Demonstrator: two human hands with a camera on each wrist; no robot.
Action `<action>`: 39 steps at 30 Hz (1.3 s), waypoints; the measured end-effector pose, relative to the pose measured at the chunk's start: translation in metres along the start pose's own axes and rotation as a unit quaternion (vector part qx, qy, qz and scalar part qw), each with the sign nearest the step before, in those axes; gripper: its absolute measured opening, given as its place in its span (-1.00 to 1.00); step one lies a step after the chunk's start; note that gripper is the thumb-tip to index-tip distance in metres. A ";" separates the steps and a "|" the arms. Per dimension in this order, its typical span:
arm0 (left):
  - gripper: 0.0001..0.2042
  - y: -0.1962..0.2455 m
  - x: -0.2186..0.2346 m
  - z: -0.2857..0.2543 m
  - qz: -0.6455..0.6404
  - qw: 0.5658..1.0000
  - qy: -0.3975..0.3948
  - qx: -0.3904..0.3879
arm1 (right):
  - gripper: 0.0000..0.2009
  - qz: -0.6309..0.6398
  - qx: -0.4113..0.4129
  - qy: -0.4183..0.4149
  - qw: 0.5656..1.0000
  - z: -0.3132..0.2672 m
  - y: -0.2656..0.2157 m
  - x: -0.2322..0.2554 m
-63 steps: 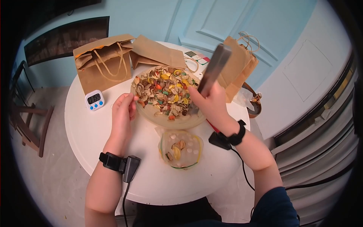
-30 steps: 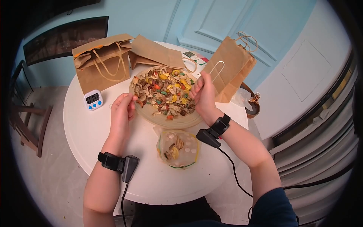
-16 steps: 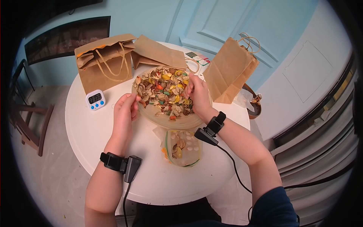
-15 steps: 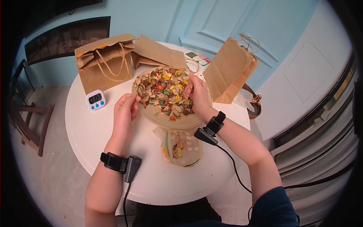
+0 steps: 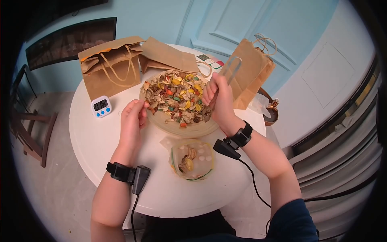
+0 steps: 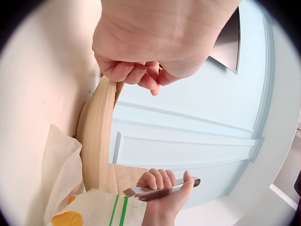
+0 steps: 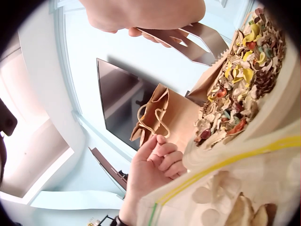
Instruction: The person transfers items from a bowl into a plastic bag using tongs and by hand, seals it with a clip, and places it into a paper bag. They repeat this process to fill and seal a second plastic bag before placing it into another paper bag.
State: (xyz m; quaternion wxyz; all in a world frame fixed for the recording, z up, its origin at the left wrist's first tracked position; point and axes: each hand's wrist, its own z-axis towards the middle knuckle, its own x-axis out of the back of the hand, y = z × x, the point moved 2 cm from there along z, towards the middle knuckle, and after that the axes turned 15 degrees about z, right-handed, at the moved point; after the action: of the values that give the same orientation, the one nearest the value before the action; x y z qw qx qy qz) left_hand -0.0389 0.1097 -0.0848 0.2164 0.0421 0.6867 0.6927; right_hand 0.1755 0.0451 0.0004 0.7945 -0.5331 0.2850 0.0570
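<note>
My right hand (image 5: 221, 99) grips metal tongs (image 7: 211, 40) at the right side of a pale wood-look bowl (image 5: 177, 128). The tongs' bent end points up past the thumb, and their serrated tips are spread apart close to the potpourri (image 7: 244, 80) in the right wrist view. That potpourri is a heap of dried petals, cones and yellow, orange and green pieces. At the bowl's left rim, my left hand (image 5: 132, 117) stays with loosely curled fingers, fingertips right by the edge. A clear zip bag (image 5: 192, 161) with its mouth spread holds several dried slices in front of the bowl.
Paper bags stand on the round white table (image 5: 100, 141): one upright at the left (image 5: 109, 78), one lying behind the bowl, one leaning at the right (image 5: 256, 72). A white timer (image 5: 100, 107) stands left of my left hand.
My right hand with the tongs dipped inward over the potpourri about half a second ago and has since moved back up and right. The zip bag's mouth has shifted slightly. The left hand stays put.
</note>
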 end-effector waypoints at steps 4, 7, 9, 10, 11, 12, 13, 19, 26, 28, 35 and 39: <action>-0.80 0.001 0.001 0.000 0.010 1.000 0.002 0.002 | -0.61 -0.086 0.049 -0.019 0.995 0.010 0.024 0.017; -0.80 0.001 0.003 0.001 0.012 1.000 0.006 0.001 | -0.63 -0.098 0.024 -0.036 0.994 0.016 0.035 0.022; -0.80 0.001 0.003 0.001 0.013 1.000 0.008 0.004 | -0.64 -0.162 0.002 -0.025 0.986 0.016 0.040 0.022; -0.80 0.000 0.003 0.001 0.014 1.000 0.007 0.008 | -0.64 -0.163 0.002 -0.026 0.986 0.017 0.041 0.022; -0.80 0.000 0.003 0.002 0.014 1.000 0.007 0.008 | -0.64 -0.161 0.002 -0.028 0.987 0.018 0.044 0.023; -0.80 0.000 0.003 0.002 0.013 1.000 0.006 0.010 | -0.65 -0.160 0.002 -0.029 0.987 0.019 0.046 0.024; -0.81 0.000 0.003 0.002 0.013 1.000 0.004 0.012 | -0.65 -0.160 0.002 -0.028 0.987 0.019 0.047 0.024; -0.81 0.000 0.003 0.002 0.003 1.000 0.006 0.011 | -0.63 -0.155 0.025 0.005 0.988 0.020 0.035 0.017; -0.81 0.001 0.000 0.000 0.009 1.000 0.003 0.011 | -0.61 0.055 -0.078 -0.087 0.992 -0.045 -0.010 -0.015; -0.81 0.001 -0.001 -0.001 0.011 1.000 0.003 0.012 | -0.61 0.045 -0.105 -0.111 0.987 -0.056 -0.007 -0.013; -0.80 0.000 0.002 0.001 0.008 1.000 -0.002 0.001 | -0.65 0.038 0.013 -0.036 0.999 0.001 -0.002 0.015; -0.80 -0.001 0.002 0.002 0.018 1.000 0.003 0.006 | -0.64 -0.129 0.046 0.028 0.990 0.029 0.012 0.035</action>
State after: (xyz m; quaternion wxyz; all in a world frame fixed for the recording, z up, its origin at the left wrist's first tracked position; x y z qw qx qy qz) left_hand -0.0398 0.1123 -0.0858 0.2015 0.0534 0.6906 0.6925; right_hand 0.2109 0.0689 -0.0197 0.8106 -0.5297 0.2381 -0.0745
